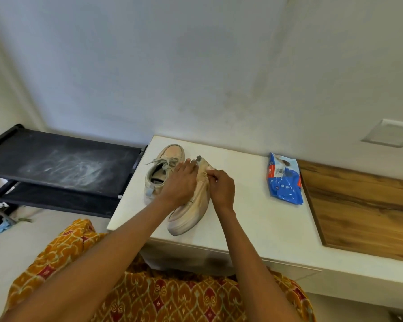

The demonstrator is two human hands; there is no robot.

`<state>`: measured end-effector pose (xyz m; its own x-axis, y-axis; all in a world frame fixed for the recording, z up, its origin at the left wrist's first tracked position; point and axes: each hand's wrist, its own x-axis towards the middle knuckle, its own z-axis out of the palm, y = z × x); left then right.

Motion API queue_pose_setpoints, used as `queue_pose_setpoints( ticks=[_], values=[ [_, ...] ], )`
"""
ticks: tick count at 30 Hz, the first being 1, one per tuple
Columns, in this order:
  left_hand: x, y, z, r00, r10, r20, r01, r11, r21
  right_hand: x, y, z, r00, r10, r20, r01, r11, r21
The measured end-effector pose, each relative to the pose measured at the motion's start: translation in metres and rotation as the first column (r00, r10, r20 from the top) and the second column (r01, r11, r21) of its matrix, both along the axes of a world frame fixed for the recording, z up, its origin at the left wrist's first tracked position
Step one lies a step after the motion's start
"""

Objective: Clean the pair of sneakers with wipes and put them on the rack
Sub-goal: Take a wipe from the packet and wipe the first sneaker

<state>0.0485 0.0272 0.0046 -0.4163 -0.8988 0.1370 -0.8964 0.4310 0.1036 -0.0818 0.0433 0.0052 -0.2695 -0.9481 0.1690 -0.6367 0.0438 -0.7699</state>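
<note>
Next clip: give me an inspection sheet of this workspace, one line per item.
Surface: white cabinet top, wood-grain panel at its right.
Job's things: far sneaker upright; near sneaker tipped on its side, against it; blue wipes pack lying apart to the right; black rack, dusty top shelf, left of the cabinet.
Clutter: light blue item on the floor under the rack.
Grips: left hand rests on the near sneaker; right hand pinches something at its edge, too small to tell.
Cables: nothing seen.
Surroundings: white wall, wall plate.

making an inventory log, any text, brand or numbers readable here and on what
Blue wipes pack: print and a barcode-like label near its top, too blurred to read.
Sneakers: no readable brand or number.
Black rack: no text, only whitish smears.
</note>
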Motion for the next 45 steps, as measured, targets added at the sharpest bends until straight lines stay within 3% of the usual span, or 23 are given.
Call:
queue_pose_setpoints(
  ticks=[3, 10, 14, 17, 20, 23, 27, 30, 32, 35, 38, 41, 45],
  values=[
    [0.008, 0.002, -0.002, 0.995, -0.043, 0.091, 0.034, 0.995, 0.098, -0.003, -0.001, 0.0, 0.993, -0.018, -0.118, 0.019, 1.0, 0.007],
    [0.023, -0.008, 0.018, 0.978, -0.108, 0.178, 0.057, 0.961, 0.272, 0.005, 0.021, -0.001, 0.997, 0.047, -0.067, -0.049, 0.998, -0.028],
    [0.017, -0.009, 0.022, 0.984, -0.151, 0.093, 0.108, 0.926, 0.361, -0.003, 0.054, -0.01, 0.981, 0.143, -0.129, -0.152, 0.987, -0.06],
    [0.005, -0.008, 0.02, 0.991, -0.136, 0.01, 0.121, 0.912, 0.391, -0.013, 0.037, -0.005, 0.955, 0.059, -0.291, -0.085, 0.993, -0.079],
    [0.009, -0.021, 0.027, 0.995, -0.067, -0.07, 0.093, 0.864, 0.495, -0.014, 0.011, 0.004, 0.956, -0.021, -0.294, 0.018, 1.0, -0.013],
    [0.019, -0.031, 0.032, 0.987, 0.011, -0.162, 0.089, 0.797, 0.597, -0.002, 0.01, -0.004, 0.95, 0.008, -0.313, -0.011, 1.0, -0.01],
    [0.015, -0.035, 0.029, 0.986, 0.026, -0.168, 0.081, 0.793, 0.604, 0.005, 0.039, -0.013, 0.951, 0.022, -0.308, -0.073, 0.985, -0.154],
    [0.01, -0.033, 0.023, 0.995, -0.038, -0.097, 0.088, 0.807, 0.583, 0.009, 0.055, -0.018, 0.883, 0.192, -0.429, -0.337, 0.895, -0.293],
    [0.004, -0.03, 0.021, 0.989, -0.078, -0.129, 0.138, 0.811, 0.568, 0.009, 0.055, -0.015, 0.812, 0.243, -0.531, -0.447, 0.843, -0.299],
    [-0.006, -0.03, 0.027, 0.975, -0.099, -0.198, 0.194, 0.812, 0.55, -0.009, 0.033, -0.009, 0.776, 0.121, -0.619, -0.353, 0.897, -0.267],
    [-0.011, -0.032, 0.038, 0.981, -0.135, -0.139, 0.189, 0.82, 0.54, -0.032, 0.015, -0.002, 0.814, 0.008, -0.581, -0.166, 0.961, -0.22],
    [-0.011, -0.034, 0.043, 0.98, -0.151, -0.131, 0.197, 0.838, 0.508, -0.033, 0.019, -0.004, 0.799, 0.002, -0.601, -0.149, 0.969, -0.195],
    [-0.014, -0.032, 0.041, 0.98, -0.129, -0.149, 0.178, 0.903, 0.391, -0.026, 0.042, -0.009, 0.863, -0.041, -0.504, -0.081, 0.972, -0.218]
  ],
)
